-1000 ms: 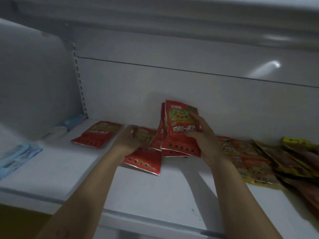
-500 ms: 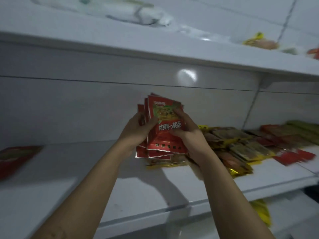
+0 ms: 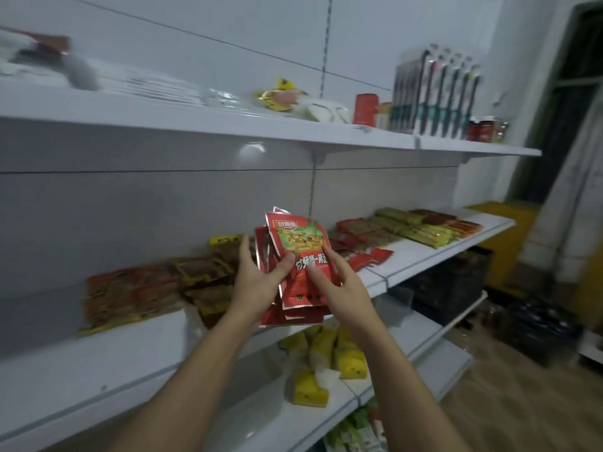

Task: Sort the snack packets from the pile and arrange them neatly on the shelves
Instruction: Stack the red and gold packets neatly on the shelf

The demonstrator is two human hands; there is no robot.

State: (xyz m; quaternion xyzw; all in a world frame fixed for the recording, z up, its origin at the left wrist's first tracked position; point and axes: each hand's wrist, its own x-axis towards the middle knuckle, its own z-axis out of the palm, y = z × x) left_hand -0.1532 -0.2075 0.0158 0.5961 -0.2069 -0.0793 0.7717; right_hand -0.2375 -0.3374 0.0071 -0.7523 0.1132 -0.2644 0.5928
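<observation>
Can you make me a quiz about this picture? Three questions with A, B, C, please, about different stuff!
1. Where do the long green packets lie?
A) top shelf
B) middle shelf, far right
C) floor

2. What colour is the front packet in the hands?
A) blue
B) red
C) white

3. How is the stack of packets held?
A) it lies on a shelf
B) only one hand holds it
C) both hands hold it

Answers:
1 B, they lie at the right end of the middle shelf.
2 B, its wrapper is red, with a green and yellow picture.
3 C, the left hand and the right hand each grip it, thumbs on the front.
</observation>
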